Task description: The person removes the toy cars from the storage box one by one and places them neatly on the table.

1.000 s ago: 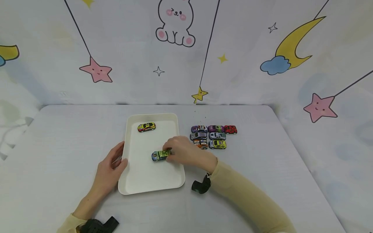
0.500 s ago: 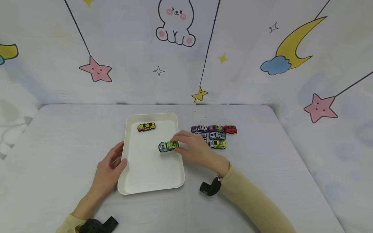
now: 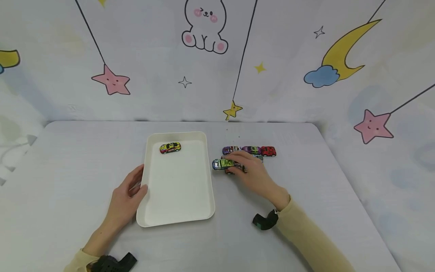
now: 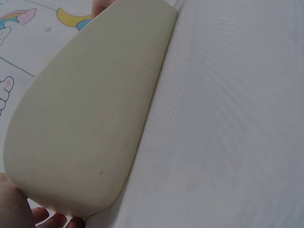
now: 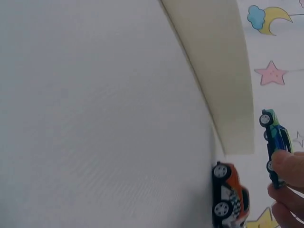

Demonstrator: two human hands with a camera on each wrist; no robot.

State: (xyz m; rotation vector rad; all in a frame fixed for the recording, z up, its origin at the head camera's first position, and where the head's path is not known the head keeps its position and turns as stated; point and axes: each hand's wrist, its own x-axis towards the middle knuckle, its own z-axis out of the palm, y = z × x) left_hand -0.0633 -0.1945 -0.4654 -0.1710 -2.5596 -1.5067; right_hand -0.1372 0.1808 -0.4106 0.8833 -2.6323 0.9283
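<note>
My right hand [image 3: 256, 177] pinches a green toy car [image 3: 222, 164] between thumb and fingers, just past the right rim of a white tray [image 3: 176, 200]. In the right wrist view that car is raised, above an orange toy car [image 5: 231, 197] standing on the table. My left hand [image 3: 124, 202] holds the tray's left side, thumb at the rim. Inside the tray, near its far left corner, sits a yellow-and-red toy car [image 3: 170, 147]. Behind my right hand are a purple toy car [image 3: 251, 150], a red toy car [image 3: 269, 151] and several others, partly hidden.
A white-covered table [image 3: 306, 173] bears everything. Beyond its far edge rises a white backdrop [image 3: 149, 49] printed with stars, a bear and a moon. Black wrist cameras sit on both wrists, the right wrist camera [image 3: 265, 221] close above the table.
My right hand has carried the green toy car rightward out of the tray, over to the parked cars, covering some of them. My left hand has stayed on the tray.
</note>
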